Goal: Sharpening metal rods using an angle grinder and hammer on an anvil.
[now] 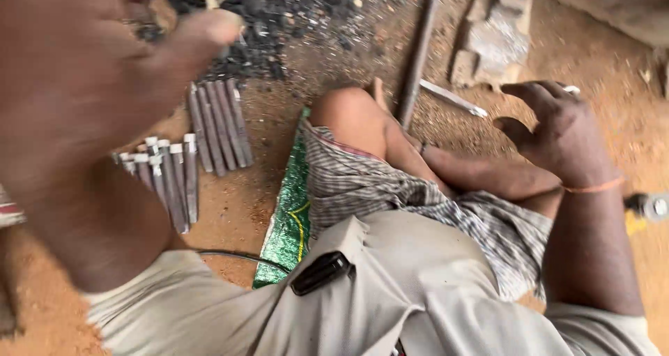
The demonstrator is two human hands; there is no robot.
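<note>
the person sat cross-legged on the reddish dirt floor [230,209], and everything lay within an arm's sweep of that seat. the left hand [77,70] was raised close to the camera and badly blurred; its fingers [202,32] looked loosely spread with nothing between them, though the blur made it hard to be sure. just beyond and below those fingertips lay a row of dark grey metal rods [219,126], set side by side and parallel, likely so that each could be picked off singly. nearer the wrist, a second bundle of grey rods with pale square ends [167,175] lay the same way, pale ends all pointing away from the body, which read as a sorted batch kept apart from the first. above the fingertips spread a heap of black charcoal and ash [279,21].

the right hand [557,136] hovered open above the ground, fingers [526,91] curled and apart, holding nothing. just beyond its fingertips lay a short pale metal bar [453,99], and farther left a long thin dark rod [418,56] ran away from the knee. beyond the fingers sat a rough grey stone block [495,42], probably placed there as a working surface. an orange thread band [592,186] circled the wrist.

a shiny green patterned sheet [289,216] lay under the checked cloth wrap [369,182], seemingly as a mat against the dirt. a small black clip-on device [320,272] hung on the beige shirt [418,293].
</note>
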